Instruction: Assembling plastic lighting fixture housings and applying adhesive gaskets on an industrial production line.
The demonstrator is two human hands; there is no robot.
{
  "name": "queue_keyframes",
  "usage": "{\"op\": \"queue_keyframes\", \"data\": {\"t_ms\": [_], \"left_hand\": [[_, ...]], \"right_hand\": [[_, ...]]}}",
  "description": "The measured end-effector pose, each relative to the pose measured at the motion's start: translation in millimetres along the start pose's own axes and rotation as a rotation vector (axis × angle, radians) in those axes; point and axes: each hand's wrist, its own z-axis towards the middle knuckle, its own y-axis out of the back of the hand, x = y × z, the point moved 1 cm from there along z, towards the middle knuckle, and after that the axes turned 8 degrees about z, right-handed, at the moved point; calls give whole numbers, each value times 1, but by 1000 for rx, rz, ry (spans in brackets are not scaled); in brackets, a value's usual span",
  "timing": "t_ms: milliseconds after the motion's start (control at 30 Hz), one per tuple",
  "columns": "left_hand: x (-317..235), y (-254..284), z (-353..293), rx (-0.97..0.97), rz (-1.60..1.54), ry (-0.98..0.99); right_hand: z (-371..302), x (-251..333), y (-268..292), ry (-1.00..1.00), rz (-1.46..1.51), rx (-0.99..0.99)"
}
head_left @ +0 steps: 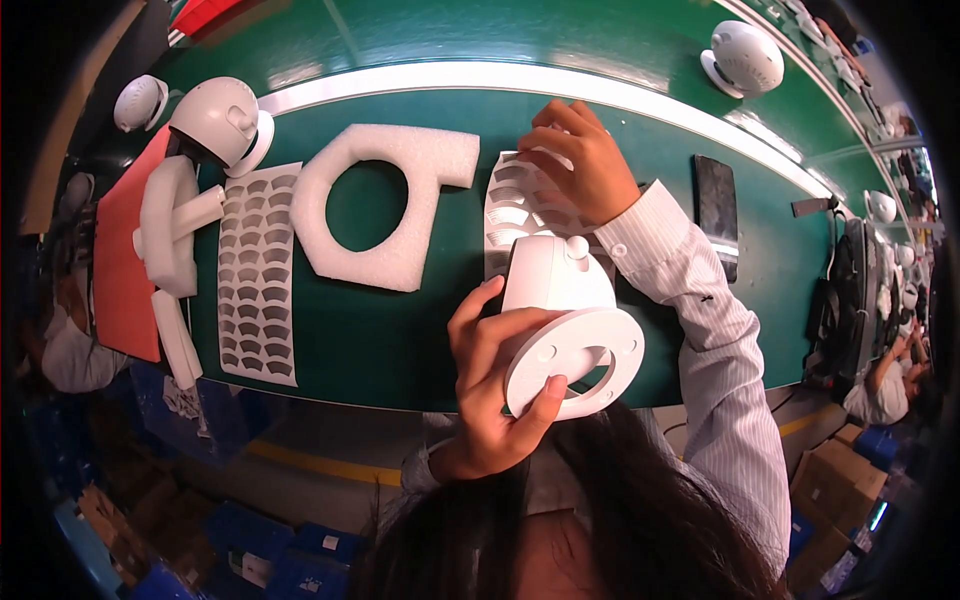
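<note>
A white camera-like device (556, 275) is tilted in my left hand (490, 395). Its round base (622, 345), with a wide central opening and small round recesses, faces up toward me, and my thumb presses on the base's rim. Beyond it lies a sheet of grey curved stickers (506, 208), partly covered by the device and my right arm. My right hand (582, 165) is over this sheet's upper end, fingers bent and pinched together. Whatever is between those fingertips is too small to make out.
Left of me lie a white foam frame (318, 225), another sticker sheet (258, 280) and a red-orange mat (125, 255) carrying foam pieces. Similar white devices stand at back left (215, 120) and far right (748, 60). A dark phone-like slab (715, 215) lies right of my sleeve.
</note>
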Motion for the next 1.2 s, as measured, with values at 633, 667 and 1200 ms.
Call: {"op": "queue_keyframes", "data": {"t_ms": [633,667,1200], "left_hand": [[1,1,-1,-4,-27,16],[1,0,-1,-3,-28,16],[3,1,-1,8,-31,9]], "right_hand": [[-5,-4,-2,-284,-71,43],[-4,-6,-2,-222,-23,50],[0,0,4,-97,145,92]]}}
